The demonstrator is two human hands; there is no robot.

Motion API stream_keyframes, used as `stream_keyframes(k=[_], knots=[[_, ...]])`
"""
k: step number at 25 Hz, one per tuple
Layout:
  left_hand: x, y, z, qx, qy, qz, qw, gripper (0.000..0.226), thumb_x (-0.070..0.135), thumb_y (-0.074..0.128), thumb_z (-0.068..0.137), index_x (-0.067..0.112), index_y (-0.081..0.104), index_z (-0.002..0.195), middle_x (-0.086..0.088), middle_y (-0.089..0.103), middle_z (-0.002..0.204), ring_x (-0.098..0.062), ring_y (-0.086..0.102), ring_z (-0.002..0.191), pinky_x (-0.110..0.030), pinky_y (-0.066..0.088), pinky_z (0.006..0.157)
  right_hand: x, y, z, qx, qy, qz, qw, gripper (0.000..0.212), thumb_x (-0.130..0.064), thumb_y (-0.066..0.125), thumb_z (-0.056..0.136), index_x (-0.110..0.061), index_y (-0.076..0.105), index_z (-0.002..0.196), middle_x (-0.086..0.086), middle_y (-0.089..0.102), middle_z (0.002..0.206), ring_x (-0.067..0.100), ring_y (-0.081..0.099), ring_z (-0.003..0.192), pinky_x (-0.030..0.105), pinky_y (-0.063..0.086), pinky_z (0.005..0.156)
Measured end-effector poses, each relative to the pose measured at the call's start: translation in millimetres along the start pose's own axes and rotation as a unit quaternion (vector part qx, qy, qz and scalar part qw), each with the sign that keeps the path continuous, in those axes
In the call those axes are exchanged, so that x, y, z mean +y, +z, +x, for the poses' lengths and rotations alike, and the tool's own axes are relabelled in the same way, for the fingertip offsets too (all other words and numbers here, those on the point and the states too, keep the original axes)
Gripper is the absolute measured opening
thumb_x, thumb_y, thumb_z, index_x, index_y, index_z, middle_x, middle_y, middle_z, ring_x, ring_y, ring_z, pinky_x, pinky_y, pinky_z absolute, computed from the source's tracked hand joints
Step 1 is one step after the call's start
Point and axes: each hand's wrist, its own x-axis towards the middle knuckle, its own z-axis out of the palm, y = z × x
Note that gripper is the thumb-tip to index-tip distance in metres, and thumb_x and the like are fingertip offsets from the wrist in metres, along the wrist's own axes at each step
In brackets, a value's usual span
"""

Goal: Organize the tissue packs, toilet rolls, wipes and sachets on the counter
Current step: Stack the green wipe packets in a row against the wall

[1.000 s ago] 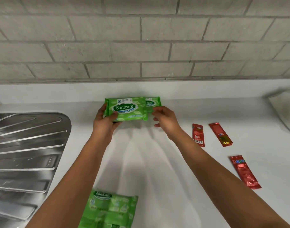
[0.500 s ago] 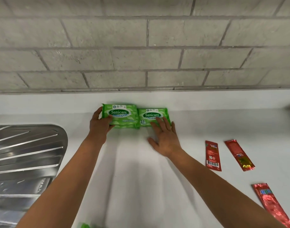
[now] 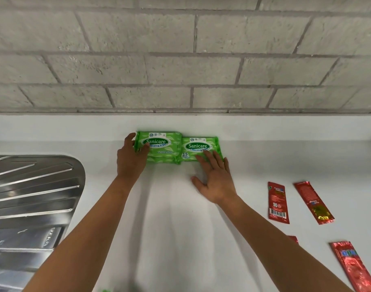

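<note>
Two green Sanicare wipes packs lie side by side at the back of the white counter point(image 3: 180, 207), against the wall. The left wipes pack point(image 3: 162, 147) is larger and looks stacked on another. My left hand point(image 3: 131, 160) grips its left end, thumb on top. The right wipes pack point(image 3: 198, 148) is smaller. My right hand point(image 3: 214, 178) lies flat with fingers spread, fingertips on that pack's front edge. Three red sachets lie to the right: one with a barcode point(image 3: 278, 202), one slanted point(image 3: 314, 202), one near the bottom edge point(image 3: 354, 268).
A steel sink drainboard point(image 3: 32, 197) fills the left side. A grey brick wall point(image 3: 180, 60) rises behind the counter. A sliver of another green pack point(image 3: 105, 290) shows at the bottom edge. A red scrap point(image 3: 294, 239) peeks out beside my right forearm.
The lifted wipes pack came down beside the smaller one at the back. My right hand let go and flattened against the smaller pack. The view tilted up.
</note>
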Motion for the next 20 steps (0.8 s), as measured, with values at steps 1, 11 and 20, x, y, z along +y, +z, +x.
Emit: stream_keyframes(k=[1, 11, 20], knots=[[-7, -1, -2, 0.002, 0.012, -0.023, 1.0, 0.041, 0.021, 0.053, 0.094, 0.011, 0.045, 0.133, -0.01, 0.062, 0.115, -0.023, 0.057, 0.094, -0.016, 0.036, 0.074, 0, -1, -1, 0.013, 0.005, 0.012, 1.0, 0.069, -0.055, 0.045, 0.084, -0.026, 0.029, 0.145, 0.001, 0.017, 0.156, 0.023, 0.004, 0.145, 0.044, -0.001, 0.116], [-25, -8, -18, -0.04, 0.12, 0.044, 0.991, 0.07, 0.04, 0.056, 0.07, 0.016, 0.048, 0.136, -0.014, 0.028, 0.15, -0.032, 0.038, 0.131, -0.039, 0.037, 0.105, 0, 0, -1, 0.041, 0.032, 0.074, 0.996, 0.062, -0.046, 0.055, 0.084, -0.023, 0.04, 0.14, 0.005, 0.028, 0.152, 0.023, 0.011, 0.144, 0.032, 0.013, 0.116], [-30, 5, -18, -0.024, 0.159, 0.102, 0.982, 0.036, 0.018, 0.06, 0.09, 0.02, 0.059, 0.126, -0.011, 0.038, 0.145, -0.029, 0.052, 0.121, -0.032, 0.043, 0.092, 1, 0, 0, 0.031, 0.041, 0.101, 0.994, 0.061, -0.041, 0.057, 0.086, -0.024, 0.038, 0.141, 0.003, 0.024, 0.153, 0.019, 0.007, 0.144, 0.024, 0.017, 0.11]])
